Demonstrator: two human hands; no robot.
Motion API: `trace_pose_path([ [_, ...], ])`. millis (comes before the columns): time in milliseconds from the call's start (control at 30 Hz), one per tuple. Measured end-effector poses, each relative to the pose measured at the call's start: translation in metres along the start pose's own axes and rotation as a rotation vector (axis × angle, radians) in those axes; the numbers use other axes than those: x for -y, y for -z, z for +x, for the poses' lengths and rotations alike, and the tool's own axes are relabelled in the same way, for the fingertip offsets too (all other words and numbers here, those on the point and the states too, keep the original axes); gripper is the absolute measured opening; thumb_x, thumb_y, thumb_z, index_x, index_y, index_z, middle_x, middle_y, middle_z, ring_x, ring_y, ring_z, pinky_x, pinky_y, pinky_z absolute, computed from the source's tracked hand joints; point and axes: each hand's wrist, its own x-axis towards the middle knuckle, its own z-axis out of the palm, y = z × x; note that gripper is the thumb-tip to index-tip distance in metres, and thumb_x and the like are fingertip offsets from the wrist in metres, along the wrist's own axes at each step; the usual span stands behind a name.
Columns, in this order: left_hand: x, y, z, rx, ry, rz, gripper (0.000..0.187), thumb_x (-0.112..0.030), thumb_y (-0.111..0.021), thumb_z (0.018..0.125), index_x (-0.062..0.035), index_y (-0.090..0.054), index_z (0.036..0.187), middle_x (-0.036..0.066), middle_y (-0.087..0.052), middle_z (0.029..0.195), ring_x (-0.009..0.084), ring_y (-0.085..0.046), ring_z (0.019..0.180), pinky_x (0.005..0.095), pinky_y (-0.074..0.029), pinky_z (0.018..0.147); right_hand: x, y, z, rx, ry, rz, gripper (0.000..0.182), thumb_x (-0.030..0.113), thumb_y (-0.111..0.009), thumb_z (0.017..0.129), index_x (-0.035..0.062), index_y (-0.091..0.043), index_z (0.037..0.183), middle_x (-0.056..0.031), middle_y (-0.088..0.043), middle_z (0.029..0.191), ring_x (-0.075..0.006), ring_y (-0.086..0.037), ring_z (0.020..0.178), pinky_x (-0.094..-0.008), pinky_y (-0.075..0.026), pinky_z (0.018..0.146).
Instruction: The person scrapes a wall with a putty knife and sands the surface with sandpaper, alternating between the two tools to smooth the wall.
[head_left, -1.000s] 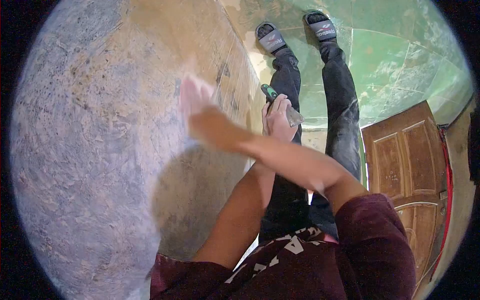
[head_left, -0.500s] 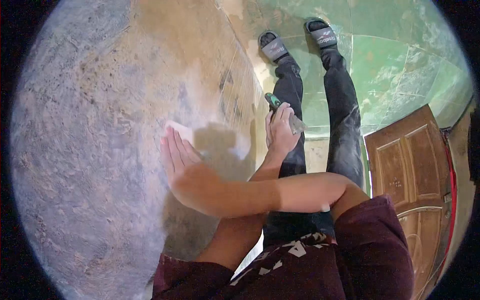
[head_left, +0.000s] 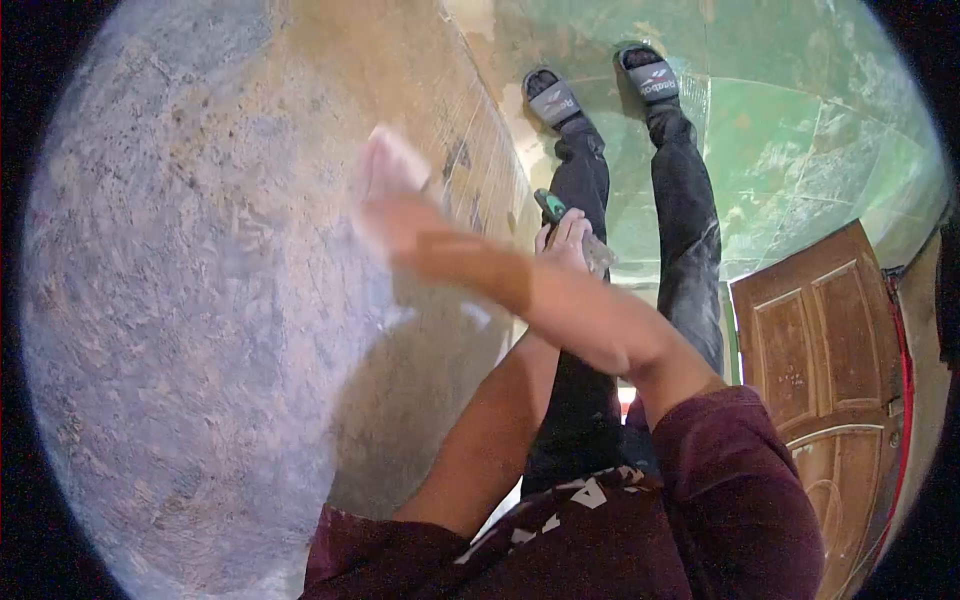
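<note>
My right hand (head_left: 392,212), smeared by motion, is stretched across my body to the wall (head_left: 200,300) on the left. Under its fingers is a pale, folded piece that looks like sandpaper (head_left: 408,165), held flat against the wall. My left hand (head_left: 568,240) is wrapped round a putty knife (head_left: 549,205) with a green and black handle. The knife's blade (head_left: 600,255) sticks out on the right side of that hand, in front of my leg and apart from the wall. My right forearm passes above the left one and partly hides it.
The wall surface is patchy, grey-white and brown. Green floor tiles (head_left: 760,130) with whitish smears lie under my sandalled feet (head_left: 553,100). A brown panelled wooden door (head_left: 820,330) stands at the right, with a red strip (head_left: 905,390) along its edge.
My right hand has moved along the wall toward the top of the view and slightly right, with the sandpaper under it. The left hand still grips the putty knife, nearly in the same place.
</note>
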Motion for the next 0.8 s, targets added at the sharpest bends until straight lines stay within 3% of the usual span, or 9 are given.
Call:
trace_pose_path([
  [100, 0.001, 0.004, 0.004, -0.020, 0.002, 0.042, 0.041, -0.015, -0.079, 0.071, -0.0098, -0.060, 0.108, 0.009, -0.061, 0.132, 0.0294, -0.056, 0.126, 0.0487, -0.035, 0.109, 0.065, -0.044, -0.046, -0.507, 0.120, -0.254, 0.067, 0.012, -0.045, 0.095, -0.0241, -0.026, 0.147, -0.0419, -0.037, 0.150, -0.0443, -0.040, 0.144, -0.0490, -0.033, 0.119],
  [133, 0.000, 0.007, 0.005, -0.005, 0.010, 0.029, 0.041, -0.015, -0.078, 0.071, -0.0099, -0.060, 0.108, 0.009, -0.060, 0.133, 0.0296, -0.056, 0.126, 0.0487, -0.035, 0.109, 0.051, -0.046, -0.044, -0.512, 0.130, -0.250, 0.067, 0.012, -0.045, 0.095, -0.0241, -0.026, 0.147, -0.0419, -0.037, 0.150, -0.0443, -0.040, 0.144, -0.0490, -0.033, 0.119],
  [200, 0.000, 0.001, 0.005, -0.039, 0.008, 0.016, 0.044, -0.015, -0.078, 0.071, -0.0100, -0.058, 0.110, 0.009, -0.058, 0.135, 0.0303, -0.055, 0.128, 0.0500, -0.034, 0.109, -0.001, -0.035, -0.031, -0.670, 0.279, 0.209, 0.064, 0.013, -0.044, 0.097, -0.0227, -0.027, 0.147, -0.0404, -0.039, 0.150, -0.0422, -0.036, 0.147, -0.0483, -0.030, 0.120],
  [267, 0.010, 0.000, 0.002, -0.049, -0.047, 0.019, 0.045, -0.015, -0.078, 0.072, -0.0102, -0.057, 0.111, 0.009, -0.057, 0.137, 0.0301, -0.054, 0.129, 0.0510, -0.034, 0.110, -0.032, -0.024, -0.015, -0.292, 0.322, 0.870, 0.068, 0.016, -0.045, 0.097, -0.0272, -0.022, 0.145, -0.0445, -0.029, 0.153, -0.0483, -0.027, 0.149, -0.0493, -0.021, 0.125],
  [333, 0.004, 0.004, 0.005, 0.035, 0.015, 0.010, 0.047, -0.017, -0.078, 0.074, -0.0106, -0.056, 0.115, 0.009, -0.054, 0.143, 0.0294, -0.050, 0.134, 0.0530, -0.032, 0.112, -0.037, -0.019, -0.030, -0.090, 0.639, 0.720, 0.070, 0.016, -0.043, 0.098, -0.0297, -0.019, 0.144, -0.0467, -0.025, 0.153, -0.0505, -0.025, 0.149, -0.0493, -0.018, 0.126],
  [400, -0.002, 0.010, 0.008, 0.047, 0.047, 0.030, 0.049, -0.018, -0.078, 0.074, -0.0108, -0.055, 0.116, 0.008, -0.052, 0.144, 0.0296, -0.050, 0.134, 0.0531, -0.031, 0.112, 0.040, -0.008, -0.065, -0.180, 0.233, -0.287, 0.076, 0.024, -0.044, 0.100, -0.0266, -0.014, 0.148, -0.0444, -0.019, 0.157, -0.0492, -0.023, 0.151, -0.0489, -0.016, 0.126],
  [433, -0.004, 0.011, 0.005, 0.078, 0.089, 0.043, 0.050, -0.020, -0.078, 0.074, -0.0109, -0.055, 0.117, 0.008, -0.051, 0.146, 0.0298, -0.050, 0.135, 0.0532, -0.030, 0.113, 0.035, -0.008, -0.058, -0.179, 0.239, -0.287, 0.076, 0.024, -0.044, 0.100, -0.0266, -0.014, 0.148, -0.0444, -0.019, 0.157, -0.0492, -0.023, 0.151, -0.0489, -0.016, 0.126],
  [533, -0.001, 0.012, 0.005, 0.007, 0.007, 0.035, 0.051, -0.023, -0.079, 0.075, -0.0101, -0.057, 0.119, 0.009, -0.054, 0.142, 0.0269, -0.050, 0.135, 0.0501, -0.029, 0.115, -0.009, -0.009, -0.020, -0.448, 0.218, 0.512, 0.074, 0.010, -0.044, 0.092, -0.0275, -0.013, 0.147, -0.0473, -0.019, 0.155, -0.0535, -0.022, 0.149, -0.0521, -0.019, 0.126],
  [800, -0.013, 0.026, 0.009, -0.058, -0.002, 0.023, 0.049, -0.015, -0.080, 0.069, -0.0084, -0.058, 0.113, 0.010, -0.059, 0.135, 0.0287, -0.053, 0.130, 0.0470, -0.031, 0.113, 0.022, -0.042, -0.080, -0.421, 0.300, 0.030, 0.068, 0.006, -0.041, 0.095, -0.0268, -0.012, 0.147, -0.0459, -0.018, 0.156, -0.0507, -0.025, 0.149, -0.0520, -0.023, 0.125],
])
